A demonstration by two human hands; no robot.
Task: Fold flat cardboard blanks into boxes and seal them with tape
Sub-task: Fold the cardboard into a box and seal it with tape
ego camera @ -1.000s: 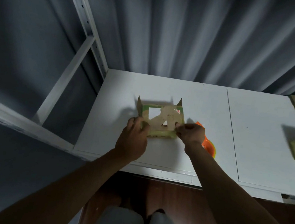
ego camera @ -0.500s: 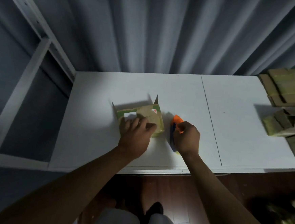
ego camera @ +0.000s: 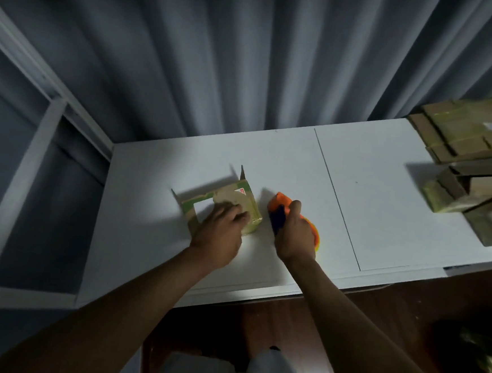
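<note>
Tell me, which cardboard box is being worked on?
The small box at the table's middle, held down by the left hand. The other boxes sit piled untouched at the far right.

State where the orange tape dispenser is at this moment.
In the head view, the orange tape dispenser sits on the white table, gripped by the right hand, just right of the small cardboard box.
</note>
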